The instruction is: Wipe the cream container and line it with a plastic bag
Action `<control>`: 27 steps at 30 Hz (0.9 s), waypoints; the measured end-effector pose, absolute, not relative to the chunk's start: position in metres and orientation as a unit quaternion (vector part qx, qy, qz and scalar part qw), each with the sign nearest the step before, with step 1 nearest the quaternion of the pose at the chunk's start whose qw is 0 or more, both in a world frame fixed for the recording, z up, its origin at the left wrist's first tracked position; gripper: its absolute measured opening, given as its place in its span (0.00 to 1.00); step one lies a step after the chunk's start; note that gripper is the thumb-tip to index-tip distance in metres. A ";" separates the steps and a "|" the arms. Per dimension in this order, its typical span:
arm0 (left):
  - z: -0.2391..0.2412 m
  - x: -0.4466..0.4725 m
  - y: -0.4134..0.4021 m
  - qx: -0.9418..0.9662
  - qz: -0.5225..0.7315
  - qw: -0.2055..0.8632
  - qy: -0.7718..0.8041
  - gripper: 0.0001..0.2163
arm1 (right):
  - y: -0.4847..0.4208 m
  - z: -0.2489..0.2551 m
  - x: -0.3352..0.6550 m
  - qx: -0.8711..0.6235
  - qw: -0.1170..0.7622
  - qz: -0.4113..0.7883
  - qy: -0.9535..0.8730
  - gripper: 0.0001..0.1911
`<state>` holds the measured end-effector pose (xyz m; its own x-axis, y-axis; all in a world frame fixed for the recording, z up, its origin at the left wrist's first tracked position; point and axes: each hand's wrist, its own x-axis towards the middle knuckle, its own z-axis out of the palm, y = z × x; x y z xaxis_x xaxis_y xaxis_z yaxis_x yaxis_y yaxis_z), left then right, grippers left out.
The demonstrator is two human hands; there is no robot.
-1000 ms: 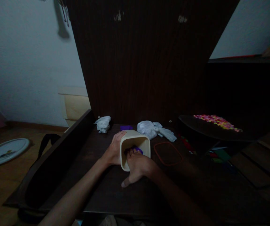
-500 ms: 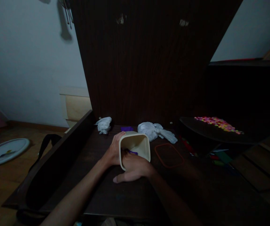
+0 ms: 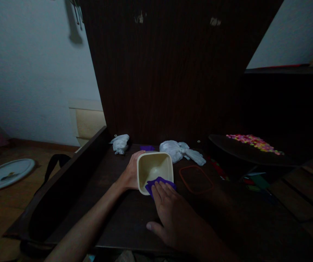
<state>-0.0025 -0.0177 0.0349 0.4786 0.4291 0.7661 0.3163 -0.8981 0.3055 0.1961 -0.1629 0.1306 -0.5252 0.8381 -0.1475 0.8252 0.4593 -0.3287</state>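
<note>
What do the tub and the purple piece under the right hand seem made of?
Tub: probably smooth, slightly glossy plastic; a small glint shows inside. Purple piece: likely matte fabric, given its bent, uneven edge, though the dim light leaves that open.

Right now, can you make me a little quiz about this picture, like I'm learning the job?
1. What colour is the cloth under the right hand?

2. True or false: the orange ring sits on the mouth of the container.

3. Where do the small colourful pieces lie?
A) Inside the container
B) On the dark curved ledge at the right
C) Under the left hand

Key: 1. Purple. 2. False; it lies beside the container. 3. B.
</note>
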 end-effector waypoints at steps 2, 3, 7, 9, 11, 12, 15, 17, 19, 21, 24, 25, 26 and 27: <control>0.036 -0.001 -0.018 0.860 0.459 0.055 0.216 0.55 | -0.156 0.131 0.194 -0.507 -0.026 0.166 -0.845 0.48; 0.036 -0.001 -0.019 0.862 0.455 0.050 0.216 0.56 | -0.151 0.132 0.191 -0.511 -0.051 0.159 -0.843 0.48; 0.037 0.001 -0.022 0.868 0.448 0.037 0.213 0.56 | -0.126 0.134 0.179 -0.492 -0.121 0.146 -0.850 0.56; 0.038 0.001 -0.024 0.867 0.450 0.034 0.211 0.56 | -0.111 0.134 0.173 -0.479 -0.134 0.158 -0.853 0.59; 0.038 0.001 -0.024 0.864 0.455 0.032 0.215 0.56 | -0.097 0.133 0.167 -0.480 -0.141 0.175 -0.848 0.59; 0.037 0.001 -0.024 0.861 0.459 0.035 0.217 0.56 | -0.090 0.133 0.165 -0.483 -0.150 0.185 -0.843 0.58; 0.035 0.001 -0.023 0.854 0.469 0.048 0.219 0.55 | -0.079 0.135 0.162 -0.494 -0.176 0.203 -0.827 0.59; 0.034 0.000 -0.022 0.853 0.468 0.051 0.226 0.55 | -0.078 0.138 0.164 -0.494 -0.169 0.206 -0.828 0.62; 0.033 -0.001 -0.021 0.856 0.459 0.052 0.233 0.55 | -0.082 0.142 0.169 -0.489 -0.151 0.198 -0.836 0.61; 0.034 -0.002 -0.020 0.860 0.449 0.058 0.234 0.54 | -0.089 0.146 0.173 -0.476 -0.146 0.178 -0.849 0.53; 0.034 -0.003 -0.020 0.863 0.446 0.068 0.225 0.53 | -0.100 0.153 0.174 -0.464 -0.156 0.143 -0.860 0.41; 0.035 -0.003 -0.020 0.864 0.448 0.068 0.221 0.53 | -0.103 0.156 0.173 -0.465 -0.160 0.135 -0.860 0.40; 0.035 -0.004 -0.021 0.865 0.447 0.067 0.216 0.53 | -0.107 0.160 0.172 -0.469 -0.163 0.129 -0.858 0.39; 0.035 -0.004 -0.021 0.867 0.445 0.065 0.213 0.54 | -0.111 0.163 0.171 -0.474 -0.164 0.125 -0.856 0.38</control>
<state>-0.0037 -0.0208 0.0345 0.5122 0.4283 0.7445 0.3121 -0.9003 0.3033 0.1713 -0.1110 0.1630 -0.4965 0.7706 -0.3995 0.8528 0.5188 -0.0593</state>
